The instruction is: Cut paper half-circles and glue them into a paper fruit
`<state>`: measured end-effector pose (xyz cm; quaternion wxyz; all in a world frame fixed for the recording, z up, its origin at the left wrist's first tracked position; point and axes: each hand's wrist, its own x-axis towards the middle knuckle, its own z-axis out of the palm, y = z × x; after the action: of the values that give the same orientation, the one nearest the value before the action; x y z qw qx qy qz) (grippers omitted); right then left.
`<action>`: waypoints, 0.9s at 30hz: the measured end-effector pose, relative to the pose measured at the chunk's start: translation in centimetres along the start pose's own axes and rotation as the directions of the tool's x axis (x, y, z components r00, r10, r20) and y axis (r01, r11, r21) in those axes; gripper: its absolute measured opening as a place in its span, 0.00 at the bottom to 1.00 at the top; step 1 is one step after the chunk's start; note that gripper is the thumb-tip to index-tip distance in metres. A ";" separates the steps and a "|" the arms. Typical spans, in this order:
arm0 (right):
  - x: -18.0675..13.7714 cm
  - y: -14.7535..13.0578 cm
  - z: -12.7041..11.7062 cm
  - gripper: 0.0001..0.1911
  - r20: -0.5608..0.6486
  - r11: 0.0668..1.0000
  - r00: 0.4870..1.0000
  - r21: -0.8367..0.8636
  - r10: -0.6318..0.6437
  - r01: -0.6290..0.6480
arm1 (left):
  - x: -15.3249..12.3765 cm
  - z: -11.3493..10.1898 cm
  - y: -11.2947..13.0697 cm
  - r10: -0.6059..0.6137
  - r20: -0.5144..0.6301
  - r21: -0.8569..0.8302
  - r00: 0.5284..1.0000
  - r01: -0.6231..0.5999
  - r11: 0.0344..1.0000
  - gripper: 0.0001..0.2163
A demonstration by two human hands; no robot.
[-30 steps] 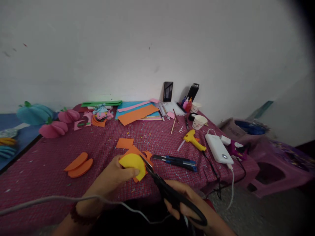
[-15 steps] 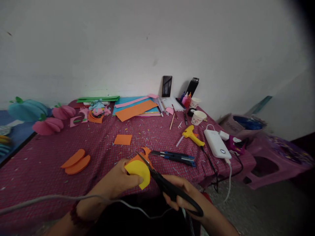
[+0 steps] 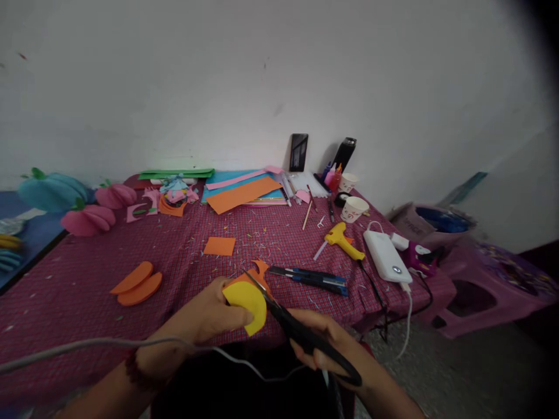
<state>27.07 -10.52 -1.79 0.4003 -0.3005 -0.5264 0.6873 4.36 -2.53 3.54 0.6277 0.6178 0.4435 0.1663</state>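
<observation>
My left hand (image 3: 216, 314) pinches a curved yellow paper piece (image 3: 248, 299) laid over a sheet of orange paper (image 3: 244, 278). My right hand (image 3: 325, 343) grips black-handled scissors (image 3: 301, 331), their blades along the yellow edge and across the orange paper. An orange offcut curls up beyond the blades. Just past the scissors lies a blue utility knife (image 3: 308, 279). Two rounded orange paper pieces (image 3: 140, 285) rest on the cloth to the left, and an orange rectangle (image 3: 219, 246) lies farther back.
Beyond the knife sit a yellow glue gun (image 3: 343, 240), a white power bank (image 3: 386, 256) and paper cups (image 3: 353, 208). Coloured paper sheets (image 3: 242, 195) lie by the wall near a propped phone (image 3: 299, 152). Paper pumpkins (image 3: 89, 220) stand at left. A white cable (image 3: 109, 344) crosses before my forearms.
The view has shifted slightly, so the table things appear a little farther right. Both hands keep their holds, and the scissors and papers look almost unchanged.
</observation>
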 end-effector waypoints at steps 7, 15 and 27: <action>0.0 -0.2 0.2 0.38 -0.036 0.999 0.999 -0.014 0.035 -0.036 | -0.1 -0.3 -0.5 0.064 0.048 0.010 0.997 -0.065 0.998 0.05; -0.2 -0.2 -0.3 0.39 -0.044 0.998 0.998 -0.054 0.039 -0.041 | -0.5 -0.3 0.4 -0.013 0.035 0.032 0.999 0.012 0.999 0.04; -0.4 -0.4 -1.0 0.38 -0.012 0.991 0.998 -0.116 0.060 -0.061 | -0.2 -0.8 -0.5 0.033 0.133 -0.091 0.990 -0.021 0.996 0.05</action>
<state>28.18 -10.35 -1.64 0.3632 -0.3419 -0.5546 0.6660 3.46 -2.24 3.24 0.6809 0.6049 0.3837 0.1525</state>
